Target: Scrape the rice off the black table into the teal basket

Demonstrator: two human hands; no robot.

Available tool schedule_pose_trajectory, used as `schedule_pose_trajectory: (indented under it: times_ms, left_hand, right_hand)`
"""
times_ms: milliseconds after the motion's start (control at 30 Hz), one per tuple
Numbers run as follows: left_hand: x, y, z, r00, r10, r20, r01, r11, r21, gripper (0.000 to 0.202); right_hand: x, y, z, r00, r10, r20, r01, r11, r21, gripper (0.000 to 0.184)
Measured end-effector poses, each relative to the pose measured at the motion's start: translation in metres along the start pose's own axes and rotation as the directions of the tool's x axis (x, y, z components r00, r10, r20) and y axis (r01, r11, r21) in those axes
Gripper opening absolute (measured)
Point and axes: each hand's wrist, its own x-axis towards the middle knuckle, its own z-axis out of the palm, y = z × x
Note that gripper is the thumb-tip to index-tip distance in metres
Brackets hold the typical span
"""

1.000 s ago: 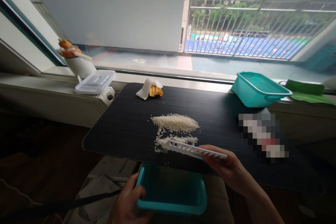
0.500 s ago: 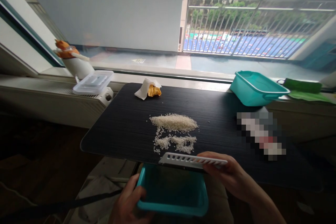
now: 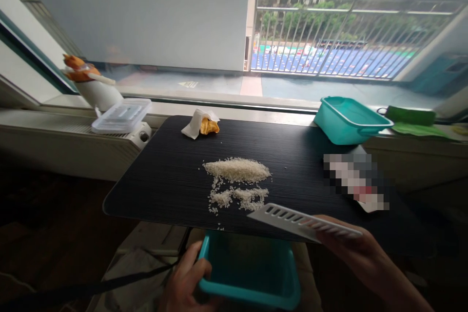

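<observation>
My left hand is closed on the left rim of a teal plastic tub, held just below the table's near edge. The tub's inside is dark, so I cannot make out its contents. In my right hand is a flat grey slotted plastic piece, tilted over the near edge, its pointed end towards the rice. On the black table lies a long heap of white rice. Closer to me is a thinner, scattered patch of rice grains, with a few stray grains at the edge.
A crumpled white tissue with an orange-yellow piece lies at the back. Another teal tub stands back right, near green cloth and a blurred packet. Left are a clear plastic box and a radiator.
My right hand has moved right with the slotted piece, away from over the tub and the near rice. A few grains now lie at the table edge. My left hand still holds the tub.
</observation>
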Motion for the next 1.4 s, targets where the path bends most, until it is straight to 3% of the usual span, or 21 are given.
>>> schedule_pose_trajectory:
  times_ms: [100,367,533,633,800,1000,1167,1300,1400]
  left_hand:
    - [0.004,0.004,-0.001,0.999,0.041,0.006,-0.041,0.999,-0.014,0.020]
    - [0.002,0.008,0.006,0.999,-0.010,-0.032,0.009,0.999,-0.031,0.022]
    - [0.004,0.005,0.003,0.999,0.049,0.010,-0.049,0.999,-0.007,0.022]
    - [0.006,0.006,0.002,0.999,0.052,0.008,-0.052,0.999,0.005,0.021]
    - [0.006,0.008,0.001,0.999,0.033,0.035,-0.032,0.999,-0.016,0.023]
    - [0.007,0.009,0.000,0.999,0.040,0.036,-0.039,0.999,-0.019,0.020]
    - [0.005,0.007,0.000,0.999,0.013,0.048,-0.013,1.000,-0.019,0.021]
    - [0.003,0.005,0.000,0.999,-0.001,0.040,0.001,1.000,-0.018,0.020]
    - [0.002,0.006,0.001,1.000,-0.011,0.025,0.013,0.999,-0.052,0.018]
  right_hand:
    - [0.003,0.009,-0.006,0.995,-0.024,-0.100,0.025,1.000,0.006,0.019]
    - [0.003,0.006,-0.004,0.999,-0.026,-0.047,0.026,1.000,-0.002,0.021]
    - [0.004,0.013,-0.007,0.993,-0.030,-0.117,0.031,1.000,0.006,0.019]
    - [0.003,0.011,-0.006,0.997,-0.004,-0.074,0.006,1.000,0.022,0.019]
    - [-0.002,-0.001,-0.001,0.995,0.036,0.096,-0.039,0.999,0.023,0.023]
    - [0.004,0.002,0.002,0.998,0.005,-0.055,-0.003,1.000,0.030,0.021]
    - [0.005,-0.003,0.003,0.997,0.041,0.068,-0.043,0.999,0.031,0.022]
    - [0.007,-0.004,0.005,1.000,0.027,-0.016,-0.026,0.998,0.057,0.021]
    - [0.008,-0.008,0.008,0.998,0.030,0.052,-0.032,0.998,0.051,0.022]
